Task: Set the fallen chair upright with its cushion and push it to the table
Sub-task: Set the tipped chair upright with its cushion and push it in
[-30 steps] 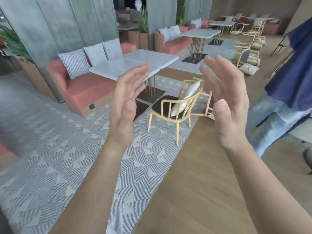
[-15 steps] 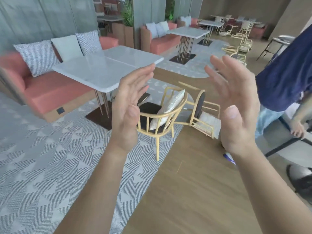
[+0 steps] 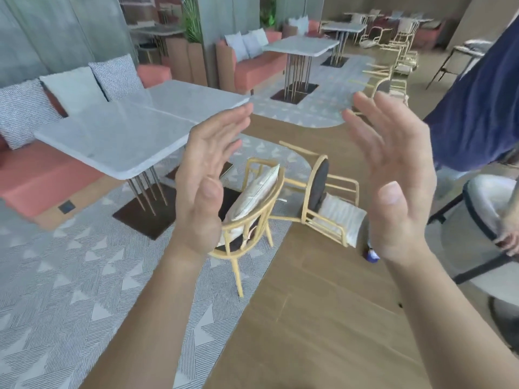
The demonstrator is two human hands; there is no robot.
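A rattan chair (image 3: 332, 204) lies tipped on its side on the wood floor, dark seat facing left. Its pale striped cushion (image 3: 344, 217) rests on the floor against it. The grey marble table (image 3: 118, 136) stands to the left on the patterned rug. My left hand (image 3: 206, 189) and my right hand (image 3: 393, 175) are raised in front of me, palms facing each other, fingers apart, holding nothing. Both are in the air well short of the fallen chair, which shows between them.
An upright rattan chair (image 3: 250, 220) with a cushion leaning on its back stands beside the table, left of the fallen one. A person in a dark blue top (image 3: 477, 108) stands at right by a pale round chair (image 3: 494, 220). Coral sofas, more tables and fallen chairs lie beyond.
I have moved closer to the table and chairs, which now look larger and lower in view. The fallen chair has come fully into sight. My hands keep the same raised, open pose.
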